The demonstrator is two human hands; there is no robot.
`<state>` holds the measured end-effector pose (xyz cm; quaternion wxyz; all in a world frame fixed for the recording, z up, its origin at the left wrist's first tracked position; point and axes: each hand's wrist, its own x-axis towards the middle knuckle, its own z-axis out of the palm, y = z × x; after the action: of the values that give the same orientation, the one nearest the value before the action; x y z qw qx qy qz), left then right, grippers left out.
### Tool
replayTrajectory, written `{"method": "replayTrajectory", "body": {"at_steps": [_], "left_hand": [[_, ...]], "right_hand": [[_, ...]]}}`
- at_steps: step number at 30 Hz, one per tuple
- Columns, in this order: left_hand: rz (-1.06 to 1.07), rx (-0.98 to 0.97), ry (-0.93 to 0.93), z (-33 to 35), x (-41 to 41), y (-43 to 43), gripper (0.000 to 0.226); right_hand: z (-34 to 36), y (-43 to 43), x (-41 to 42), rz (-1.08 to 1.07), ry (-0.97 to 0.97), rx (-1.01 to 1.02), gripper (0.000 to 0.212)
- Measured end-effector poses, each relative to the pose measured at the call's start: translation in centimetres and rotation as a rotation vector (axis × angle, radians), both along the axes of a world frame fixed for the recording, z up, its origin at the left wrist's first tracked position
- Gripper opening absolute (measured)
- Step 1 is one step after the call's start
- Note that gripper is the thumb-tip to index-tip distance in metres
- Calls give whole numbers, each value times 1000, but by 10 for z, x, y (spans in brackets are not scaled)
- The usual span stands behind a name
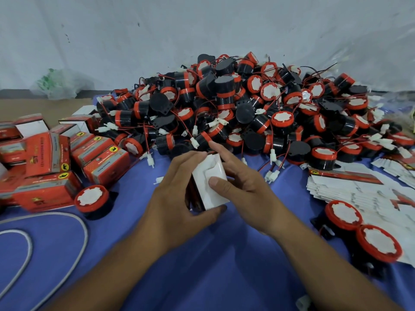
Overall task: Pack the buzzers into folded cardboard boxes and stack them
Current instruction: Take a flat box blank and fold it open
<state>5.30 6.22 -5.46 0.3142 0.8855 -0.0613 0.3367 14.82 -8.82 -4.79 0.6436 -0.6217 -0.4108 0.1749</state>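
Observation:
I hold a small cardboard box (207, 176) between both hands over the blue cloth, its white end flaps facing up. My left hand (177, 198) grips its left side, with the thumb under the near corner. My right hand (242, 187) holds the right side, thumb pressing on the white flap and forefinger stretched along the far edge. A big heap of black-and-red buzzers (235, 104) with wires lies just behind. Packed red boxes (56, 167) pile up at the left. Whatever is inside the held box is hidden.
Flat unfolded white box blanks (359, 189) are stacked at the right. Two loose buzzers (359, 227) lie in front of them, and one more buzzer (93, 198) near the red boxes. A grey cord (67, 221) loops at the lower left. A white wall stands behind.

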Motion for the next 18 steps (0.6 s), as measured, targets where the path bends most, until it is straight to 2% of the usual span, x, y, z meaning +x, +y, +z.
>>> {"method": "replayTrajectory", "body": {"at_steps": [5,18], "left_hand": [[12,23,-18,-2,2,0,82],[-35,29,-27,-3,2,10,81]], "right_hand": [[0,-1,-2,-36,-78,-49,58],[1,-2,-4,-53,-94,-113,62]]}}
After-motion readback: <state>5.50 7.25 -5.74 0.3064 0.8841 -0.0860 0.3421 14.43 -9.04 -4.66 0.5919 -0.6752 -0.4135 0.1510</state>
